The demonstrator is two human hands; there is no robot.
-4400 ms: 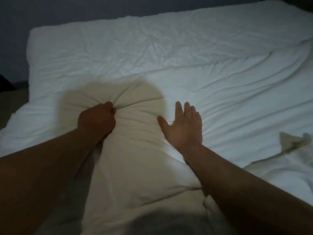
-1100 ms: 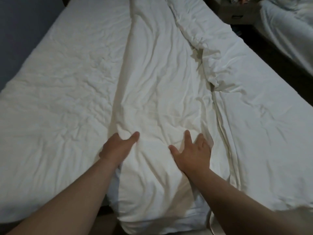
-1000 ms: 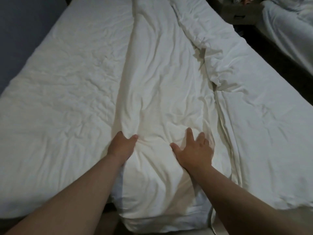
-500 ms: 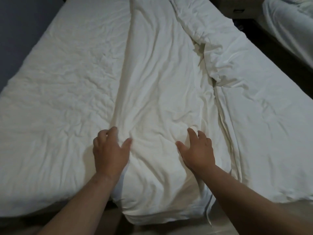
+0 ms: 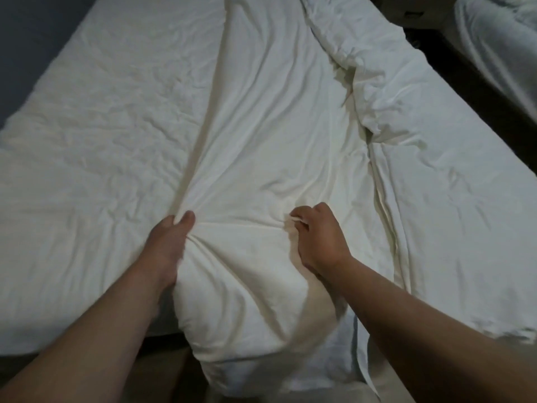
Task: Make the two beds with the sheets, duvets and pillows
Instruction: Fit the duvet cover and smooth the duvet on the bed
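A white duvet (image 5: 270,135) lies lengthwise down the middle of the bed, its near end bulging over the foot edge. My left hand (image 5: 170,242) grips the duvet's left fold, thumb on top and fingers tucked under the cloth. My right hand (image 5: 318,237) has its fingers curled round a bunch of the duvet's fabric near the centre. The wrinkled white sheet (image 5: 96,146) covers the mattress to the left. A second layer of white bedding (image 5: 436,175) lies folded along the bed's right side.
The second bed (image 5: 499,45), covered in white, stands at the top right across a dark floor gap (image 5: 465,88). A bedside cabinet (image 5: 415,13) sits between the beds at the top. A dark wall (image 5: 32,39) runs along the left.
Both hands went from lying flat on the duvet to gripping it. The fabric has bunched up between them, and the duvet's near end now bulges higher over the foot edge.
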